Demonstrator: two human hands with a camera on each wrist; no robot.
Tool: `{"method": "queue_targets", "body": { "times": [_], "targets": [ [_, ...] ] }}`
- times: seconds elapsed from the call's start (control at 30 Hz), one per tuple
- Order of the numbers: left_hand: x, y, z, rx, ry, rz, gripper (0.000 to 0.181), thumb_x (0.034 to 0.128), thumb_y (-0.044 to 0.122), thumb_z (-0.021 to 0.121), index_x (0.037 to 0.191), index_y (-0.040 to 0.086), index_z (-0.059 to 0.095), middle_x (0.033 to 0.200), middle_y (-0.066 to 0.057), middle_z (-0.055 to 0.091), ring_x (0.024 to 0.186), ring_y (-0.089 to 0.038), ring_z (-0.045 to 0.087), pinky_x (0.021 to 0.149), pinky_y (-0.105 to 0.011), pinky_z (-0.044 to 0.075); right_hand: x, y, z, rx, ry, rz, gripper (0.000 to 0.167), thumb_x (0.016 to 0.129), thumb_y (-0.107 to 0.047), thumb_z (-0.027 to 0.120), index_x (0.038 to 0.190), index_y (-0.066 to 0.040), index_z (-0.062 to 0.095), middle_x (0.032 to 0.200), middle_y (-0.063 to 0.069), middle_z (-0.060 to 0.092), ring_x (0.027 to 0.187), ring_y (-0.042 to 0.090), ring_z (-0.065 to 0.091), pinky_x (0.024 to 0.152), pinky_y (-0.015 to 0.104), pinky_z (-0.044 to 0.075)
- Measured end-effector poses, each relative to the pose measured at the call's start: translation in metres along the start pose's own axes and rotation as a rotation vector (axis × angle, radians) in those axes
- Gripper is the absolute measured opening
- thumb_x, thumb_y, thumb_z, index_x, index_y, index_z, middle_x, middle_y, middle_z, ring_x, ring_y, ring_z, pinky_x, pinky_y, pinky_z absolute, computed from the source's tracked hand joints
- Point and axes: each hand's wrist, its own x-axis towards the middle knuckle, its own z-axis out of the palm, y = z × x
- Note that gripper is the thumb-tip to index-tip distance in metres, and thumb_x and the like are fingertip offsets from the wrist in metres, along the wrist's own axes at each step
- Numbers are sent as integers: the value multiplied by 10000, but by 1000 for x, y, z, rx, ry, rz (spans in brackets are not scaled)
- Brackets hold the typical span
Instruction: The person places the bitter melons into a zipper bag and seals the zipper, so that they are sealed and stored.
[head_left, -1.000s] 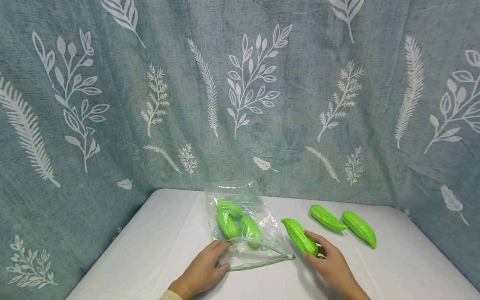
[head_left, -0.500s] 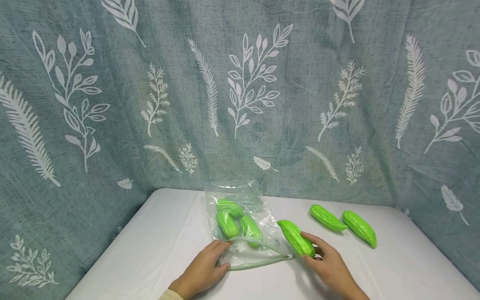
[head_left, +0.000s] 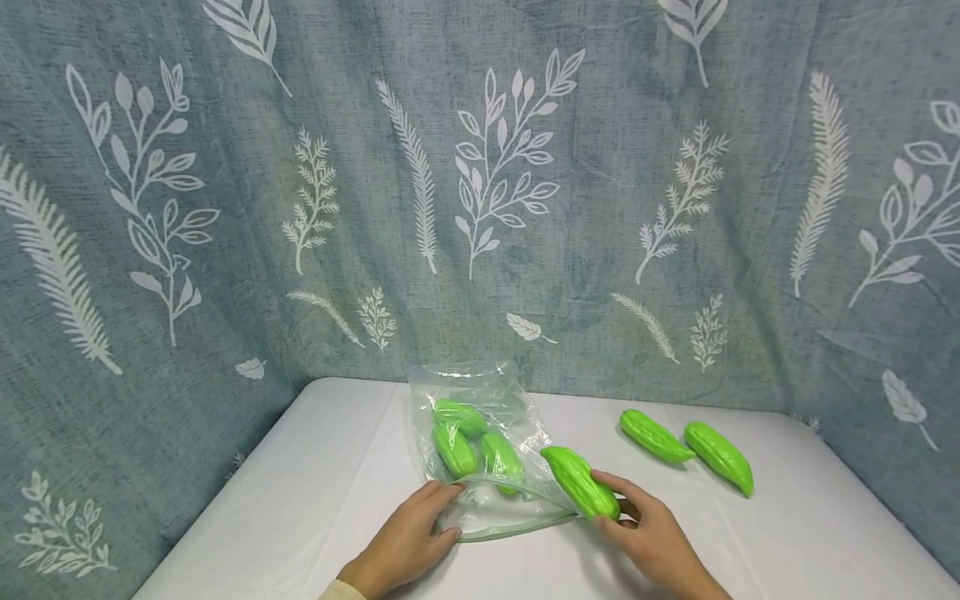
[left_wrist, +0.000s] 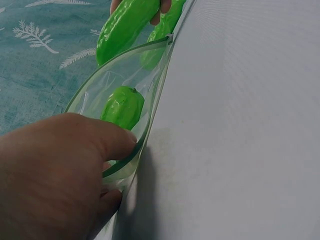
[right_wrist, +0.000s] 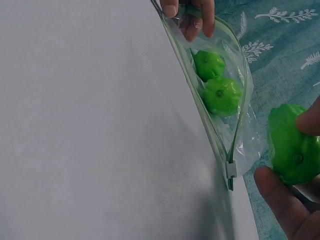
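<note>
Currently I see the right hand [head_left: 652,533] clamped on a green gourd [head_left: 581,483], thumb on one side and fingers on the other, its tapered tip pointing away to the left. I have that gourd just beside the slider end of the bag's mouth; whether it touches the plastic, I cannot tell.

Well apart from it, the left hand [head_left: 405,533] grips the opposite end of the mouth of a clear zip bag [head_left: 465,377], thumb and fingers spread along the green-edged rim, which gapes between the two hands. A light sleeve [head_left: 341,592] shows at the left wrist. My right wrist view gives me the white slider [right_wrist: 231,170] at the corner nearest the held gourd.

Inside the bag I count three bagged gourds [head_left: 453,450], lying close together. Farther right, two loose gourds [head_left: 655,436] lie near each other on the white tablecloth [head_left: 337,467]. Behind everything I see a blue-green curtain [head_left: 555,233] printed with white leaves.
</note>
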Motion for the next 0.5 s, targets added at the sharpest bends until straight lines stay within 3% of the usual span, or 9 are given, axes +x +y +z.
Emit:
{"method": "queue_targets", "body": {
  "times": [0.3,0.5],
  "targets": [
    [0,0,0,2,1,-4,529,914,211,720,1406,110,555,1243,15,602,1170,-136,585,1007,-340,509,-2,4,-4,44,-111,-87,551,895,-58,732,1418,-84,559,1391,227,529,1051,143,639,811,273,583],
    [0,0,0,7,5,-5,532,911,203,721,1407,108,555,1242,13,602,1171,-142,586,1005,-346,511,-1,2,-4,33,-177,-66,543,892,-63,720,1412,-75,563,1417,216,517,1098,120,612,847,256,568]
  ]
}}
